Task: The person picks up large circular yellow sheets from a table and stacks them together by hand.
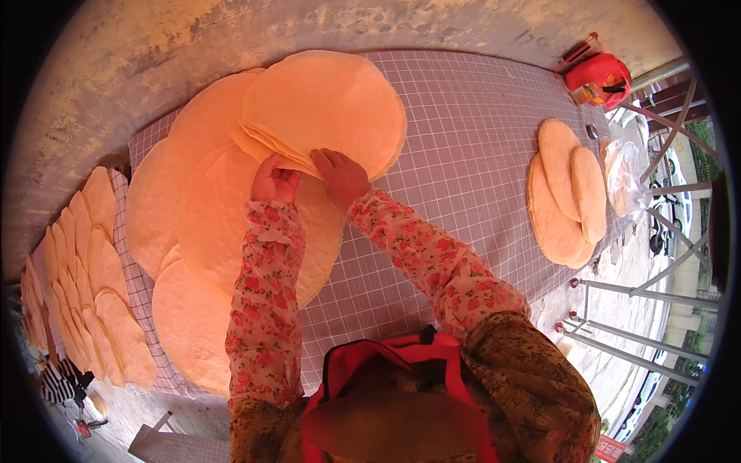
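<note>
Large thin round sheets, like flatbreads, lie in overlapping piles on a table with a checked cover. A stack of them is topmost at the back, beside the wall. At that stack's near edge is my left hand, its thumb and fingers pinching the rim of the layers. My right hand rests on the same near edge, fingers bent over the top sheet. Under and to the left of the stack spread more sheets, reaching towards my body. Floral sleeves cover both forearms.
Smaller piles of sheets lie at the table's right end, near a clear plastic bag and a red bag. More sheets cover another surface at left. A wall borders the far side; metal scaffold bars stand at right.
</note>
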A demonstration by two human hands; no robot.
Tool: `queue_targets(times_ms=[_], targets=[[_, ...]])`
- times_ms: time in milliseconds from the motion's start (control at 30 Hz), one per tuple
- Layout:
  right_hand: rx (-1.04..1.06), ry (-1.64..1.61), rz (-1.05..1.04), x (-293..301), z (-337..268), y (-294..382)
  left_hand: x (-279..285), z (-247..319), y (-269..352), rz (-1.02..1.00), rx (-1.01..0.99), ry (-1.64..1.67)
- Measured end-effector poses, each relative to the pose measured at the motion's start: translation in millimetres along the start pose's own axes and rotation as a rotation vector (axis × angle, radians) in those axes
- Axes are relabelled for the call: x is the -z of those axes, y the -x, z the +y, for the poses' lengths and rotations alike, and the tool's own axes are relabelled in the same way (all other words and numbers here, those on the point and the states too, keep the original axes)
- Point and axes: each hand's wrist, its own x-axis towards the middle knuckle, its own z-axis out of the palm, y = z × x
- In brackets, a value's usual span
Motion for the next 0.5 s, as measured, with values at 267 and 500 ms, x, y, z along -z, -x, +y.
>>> queue_targets(times_ms=[267,500], targets=[[-0.216,-0.311,0.059,103,33,-83,-17,-23,51,-0.034,-0.012,-0.223],[-0.257,-1.068,0.41,364,133,-25,52,-96,121,-0.009,0.147,-0.538]])
